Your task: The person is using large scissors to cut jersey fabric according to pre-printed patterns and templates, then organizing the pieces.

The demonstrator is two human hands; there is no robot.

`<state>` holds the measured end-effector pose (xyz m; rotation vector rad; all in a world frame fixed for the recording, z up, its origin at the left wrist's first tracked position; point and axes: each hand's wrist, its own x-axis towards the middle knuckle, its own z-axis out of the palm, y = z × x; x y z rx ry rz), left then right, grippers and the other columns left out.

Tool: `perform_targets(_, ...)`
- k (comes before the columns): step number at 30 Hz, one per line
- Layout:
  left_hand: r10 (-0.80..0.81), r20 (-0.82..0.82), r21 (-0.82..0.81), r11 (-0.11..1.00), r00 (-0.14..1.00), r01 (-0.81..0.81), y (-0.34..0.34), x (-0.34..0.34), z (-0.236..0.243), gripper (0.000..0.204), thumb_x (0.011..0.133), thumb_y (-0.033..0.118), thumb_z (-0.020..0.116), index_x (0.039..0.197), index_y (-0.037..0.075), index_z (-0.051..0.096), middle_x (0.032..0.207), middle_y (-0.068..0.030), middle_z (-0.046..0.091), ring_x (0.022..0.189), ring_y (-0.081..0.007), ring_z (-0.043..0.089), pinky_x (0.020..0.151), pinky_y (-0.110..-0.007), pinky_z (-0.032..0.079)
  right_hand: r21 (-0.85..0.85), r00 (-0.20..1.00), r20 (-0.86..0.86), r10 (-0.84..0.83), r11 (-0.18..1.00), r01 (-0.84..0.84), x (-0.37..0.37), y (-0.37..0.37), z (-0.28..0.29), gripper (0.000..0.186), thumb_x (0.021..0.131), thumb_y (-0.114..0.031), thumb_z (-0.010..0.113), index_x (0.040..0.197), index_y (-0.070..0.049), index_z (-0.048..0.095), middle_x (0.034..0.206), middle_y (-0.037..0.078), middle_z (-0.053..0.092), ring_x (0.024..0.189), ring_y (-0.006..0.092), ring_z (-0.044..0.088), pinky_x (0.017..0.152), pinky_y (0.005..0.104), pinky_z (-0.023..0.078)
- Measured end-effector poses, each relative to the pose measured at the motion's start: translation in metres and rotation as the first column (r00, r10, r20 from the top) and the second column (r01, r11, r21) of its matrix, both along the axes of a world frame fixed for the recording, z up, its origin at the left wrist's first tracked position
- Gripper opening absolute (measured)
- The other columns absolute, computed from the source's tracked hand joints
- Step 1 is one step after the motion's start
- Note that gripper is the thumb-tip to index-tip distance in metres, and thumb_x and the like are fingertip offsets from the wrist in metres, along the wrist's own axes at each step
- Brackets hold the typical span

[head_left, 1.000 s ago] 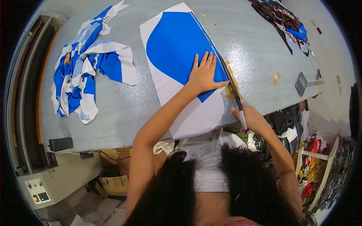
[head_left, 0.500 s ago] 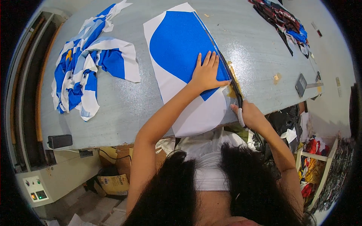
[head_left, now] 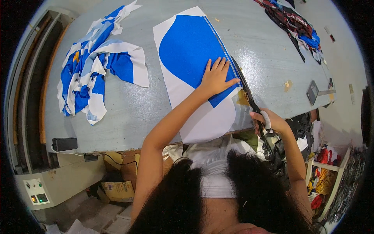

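The panel [head_left: 187, 46] looks like matt cloth, the tabletop [head_left: 269, 74] glossy.

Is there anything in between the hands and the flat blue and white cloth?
Nothing visible separates the left hand from the flat blue and white cloth; it rests right on it. Between the right hand and the cloth are the black scissors it holds.

A grey table [head_left: 128, 113] carries a flat blue-white panel [head_left: 189, 48], crumpled cloth [head_left: 89, 64], dark garments [head_left: 292, 25] and a black box [head_left: 64, 144]
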<state>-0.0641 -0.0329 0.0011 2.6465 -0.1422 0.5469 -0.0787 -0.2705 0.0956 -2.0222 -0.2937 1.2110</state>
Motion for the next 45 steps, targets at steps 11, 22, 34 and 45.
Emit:
perform_targets(11, 0.086, 0.217, -0.097, 0.993, 0.972, -0.067, 0.056, 0.011, 0.019, 0.019, 0.079, 0.019, 0.057, 0.093, 0.010, 0.064, 0.101, -0.0034, 0.060, 0.098, -0.0224, 0.050, 0.083, -0.036, 0.037, 0.300, 0.983, -0.126, -0.134, 0.939, 0.167, -0.006, -0.027, -0.039, 0.048, 0.081, -0.038, 0.059, 0.101, 0.004, 0.052, 0.066, 0.007, 0.057, 0.054, 0.0172, 0.060, 0.045, 0.0243, 0.044)
perform_targets(22, 0.097, 0.108, 0.043, 0.994, 0.989, -0.103, 0.062, -0.026, 0.024, 0.026, 0.083, 0.027, 0.054, 0.101, 0.010, 0.061, 0.106, -0.0072, 0.059, 0.101, -0.0268, 0.051, 0.086, -0.038, 0.039, 0.462, 0.930, -0.283, -0.235, 0.816, 0.347, -0.019, -0.099, -0.057, 0.037, 0.084, -0.037, 0.056, 0.094, -0.001, 0.052, 0.071, 0.005, 0.053, 0.058, 0.0169, 0.055, 0.049, 0.0282, 0.044)
perform_targets(34, 0.147, -0.092, 0.167, 0.977, 0.985, -0.130, 0.038, 0.012, 0.034, 0.044, 0.085, 0.037, 0.048, 0.114, 0.003, 0.052, 0.120, -0.0148, 0.048, 0.112, -0.0308, 0.043, 0.094, -0.048, 0.033, 0.298, 0.646, 0.495, -0.581, 0.812, 0.502, 0.039, -0.130, -0.055, 0.034, 0.078, -0.028, 0.056, 0.091, 0.003, 0.053, 0.066, 0.011, 0.058, 0.059, 0.0242, 0.060, 0.055, 0.0346, 0.047)
perform_targets(45, 0.033, -0.306, 0.121, 0.993, 0.951, 0.004, -0.046, -0.028, 0.023, 0.055, 0.090, 0.045, 0.033, 0.132, 0.009, 0.034, 0.140, -0.0147, 0.024, 0.130, -0.0315, 0.022, 0.102, -0.056, 0.011, 0.437, 0.073, 0.861, -0.504, 0.805, 0.400, 0.048, -0.084, -0.043, 0.034, 0.071, -0.013, 0.064, 0.100, -0.002, 0.051, 0.127, 0.027, 0.030, 0.116, 0.0416, 0.030, 0.097, 0.0442, 0.028)
